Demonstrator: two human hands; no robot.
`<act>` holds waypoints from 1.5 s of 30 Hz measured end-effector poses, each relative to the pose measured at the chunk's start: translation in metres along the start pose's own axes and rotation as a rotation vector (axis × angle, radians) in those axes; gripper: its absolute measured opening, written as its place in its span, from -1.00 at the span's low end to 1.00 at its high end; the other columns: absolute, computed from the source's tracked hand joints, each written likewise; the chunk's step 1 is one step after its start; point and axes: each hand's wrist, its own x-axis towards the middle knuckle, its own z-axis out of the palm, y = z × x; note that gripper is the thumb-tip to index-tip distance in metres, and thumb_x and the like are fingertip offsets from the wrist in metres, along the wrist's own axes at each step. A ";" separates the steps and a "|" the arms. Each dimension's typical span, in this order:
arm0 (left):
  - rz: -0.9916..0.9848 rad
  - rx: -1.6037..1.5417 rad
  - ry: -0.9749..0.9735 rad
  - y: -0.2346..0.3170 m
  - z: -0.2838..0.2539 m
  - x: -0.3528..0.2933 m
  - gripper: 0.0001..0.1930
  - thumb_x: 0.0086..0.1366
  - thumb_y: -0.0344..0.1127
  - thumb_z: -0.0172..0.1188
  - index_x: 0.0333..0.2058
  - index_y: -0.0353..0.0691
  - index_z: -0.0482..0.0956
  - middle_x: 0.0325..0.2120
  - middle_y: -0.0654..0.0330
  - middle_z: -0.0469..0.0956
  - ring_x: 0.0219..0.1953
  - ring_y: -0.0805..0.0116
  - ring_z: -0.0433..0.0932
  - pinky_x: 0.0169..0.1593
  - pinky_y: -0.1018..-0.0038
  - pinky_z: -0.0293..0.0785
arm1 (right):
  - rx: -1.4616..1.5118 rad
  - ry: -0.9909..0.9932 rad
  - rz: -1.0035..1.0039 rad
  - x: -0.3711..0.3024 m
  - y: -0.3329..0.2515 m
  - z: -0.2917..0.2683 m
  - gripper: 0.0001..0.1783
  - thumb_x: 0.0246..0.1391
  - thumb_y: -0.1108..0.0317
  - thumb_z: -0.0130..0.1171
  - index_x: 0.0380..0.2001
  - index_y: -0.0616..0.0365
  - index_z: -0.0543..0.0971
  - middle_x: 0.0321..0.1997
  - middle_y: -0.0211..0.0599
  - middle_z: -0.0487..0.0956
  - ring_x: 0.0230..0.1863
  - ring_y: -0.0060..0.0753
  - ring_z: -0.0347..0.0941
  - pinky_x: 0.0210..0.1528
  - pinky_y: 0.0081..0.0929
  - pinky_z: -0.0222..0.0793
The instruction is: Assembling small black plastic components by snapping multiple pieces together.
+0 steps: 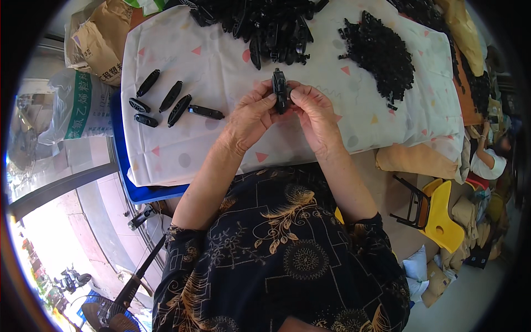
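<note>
A long, narrow black plastic part [279, 88] stands roughly upright in the picture between my hands, over the patterned tablecloth. My left hand [253, 115] grips its lower left side with thumb and curled fingers. From the other side my right hand [315, 106] pinches it, thumb near its lower right edge; whether a second small piece is under those fingertips cannot be made out. Just beyond lies a big heap of similar black plastic parts [260, 27]. Several oblong black parts [178, 110] lie apart from one another on the cloth at the left.
A mound of small black pieces [379, 58] covers the table's far right. The white cloth [221, 160] hangs over a blue edge [152, 193] at front left. Sacks [83, 105] stand at the left, a yellow chair [442, 216] at the right. Another person [489, 160] sits far right.
</note>
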 end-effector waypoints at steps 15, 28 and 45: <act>-0.186 0.619 0.001 0.007 0.010 -0.003 -0.64 0.38 -0.30 -0.05 0.09 -0.31 0.37 -0.18 0.18 0.55 -0.20 0.40 0.59 -0.19 0.55 0.53 | -1.417 -0.620 -0.466 -0.002 -0.074 -0.007 -0.91 -0.03 0.54 0.20 -0.41 0.25 0.49 -0.35 -0.30 0.37 -0.36 -0.30 0.40 -0.32 -0.44 0.36; -0.230 0.810 -0.014 0.001 0.017 -0.002 -0.68 0.39 -0.30 -0.09 0.04 -0.31 0.41 -0.19 0.19 0.55 -0.22 0.45 0.57 -0.20 0.54 0.54 | -1.522 -0.739 -0.574 0.008 -0.071 -0.011 -0.89 -0.08 0.49 0.24 -0.45 0.23 0.51 -0.41 -0.33 0.37 -0.31 -0.29 0.40 -0.29 -0.36 0.35; 0.096 0.705 0.017 -0.021 0.026 0.007 -0.26 0.24 -0.68 -0.05 0.31 -0.04 -0.13 -0.06 0.05 0.38 -0.04 0.30 0.45 0.02 0.32 0.54 | -0.284 -0.209 0.096 0.005 -0.024 -0.015 -0.57 0.16 0.46 0.10 0.11 0.27 0.36 -0.09 -0.41 0.53 -0.15 -0.63 0.44 -0.15 -0.63 0.41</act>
